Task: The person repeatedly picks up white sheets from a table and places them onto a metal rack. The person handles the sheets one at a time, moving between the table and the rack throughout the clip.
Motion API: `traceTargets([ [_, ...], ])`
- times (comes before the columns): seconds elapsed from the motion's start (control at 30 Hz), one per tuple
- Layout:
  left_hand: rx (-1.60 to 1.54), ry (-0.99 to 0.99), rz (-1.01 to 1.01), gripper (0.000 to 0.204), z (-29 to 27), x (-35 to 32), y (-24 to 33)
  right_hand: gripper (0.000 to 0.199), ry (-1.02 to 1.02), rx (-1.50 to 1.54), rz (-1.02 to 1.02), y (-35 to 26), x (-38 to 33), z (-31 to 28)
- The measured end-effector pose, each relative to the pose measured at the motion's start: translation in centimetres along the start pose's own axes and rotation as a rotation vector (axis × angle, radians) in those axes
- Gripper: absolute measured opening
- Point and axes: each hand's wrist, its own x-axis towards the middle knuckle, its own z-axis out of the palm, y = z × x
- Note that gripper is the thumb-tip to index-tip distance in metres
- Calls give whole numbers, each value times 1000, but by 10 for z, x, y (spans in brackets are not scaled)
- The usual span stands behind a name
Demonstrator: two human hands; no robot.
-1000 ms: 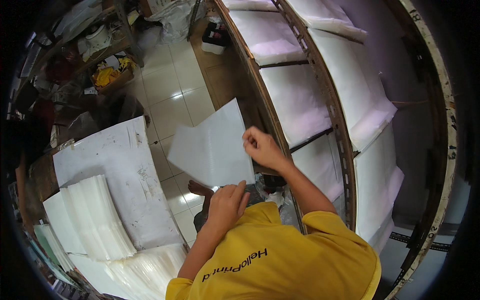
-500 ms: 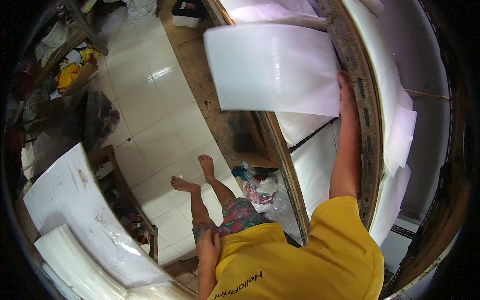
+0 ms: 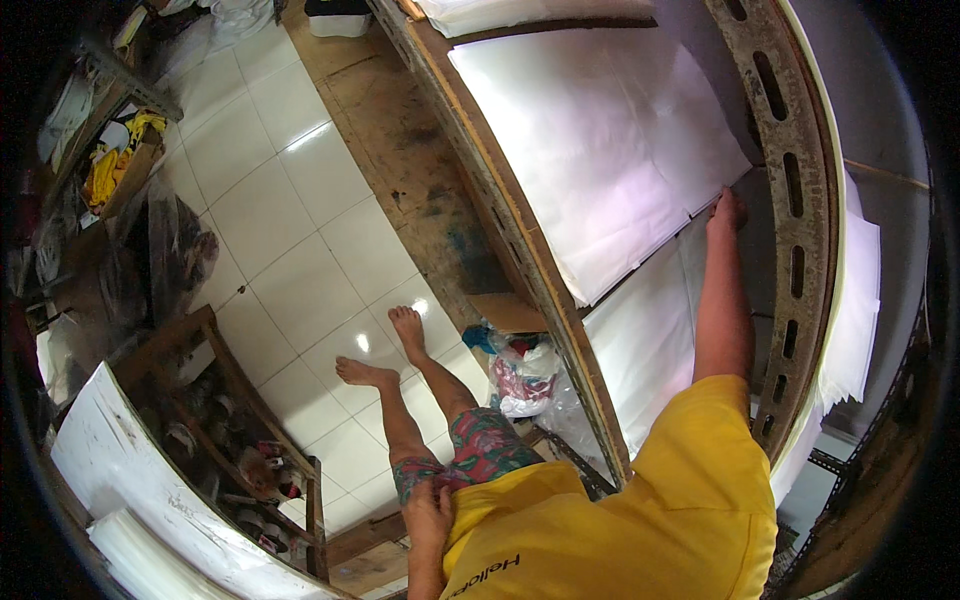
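White sheet on rack, lower-right edge at right grip.

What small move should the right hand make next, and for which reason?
Probably the right hand should draw back slowly out of the rack: the paper appears to lie fairly flat there, and the hand is at its edge, so a quick pull might shift it.

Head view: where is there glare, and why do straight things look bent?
Head view: glare whitens spots on the floor tiles; head view: a faint purple tint colours parts of the white sheets; head view: the fisheye lens bows the slotted upright.
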Motion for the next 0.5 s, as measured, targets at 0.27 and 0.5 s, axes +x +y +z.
traceTargets([
  [0.27,-22,-46,-73,25,-1,2,13,27,-102,-116,-74,-20,-31,-3],
  [0.5,-9,-46,-92,27,1,0,9,27,13,-188,-104,19,-7,6],
])
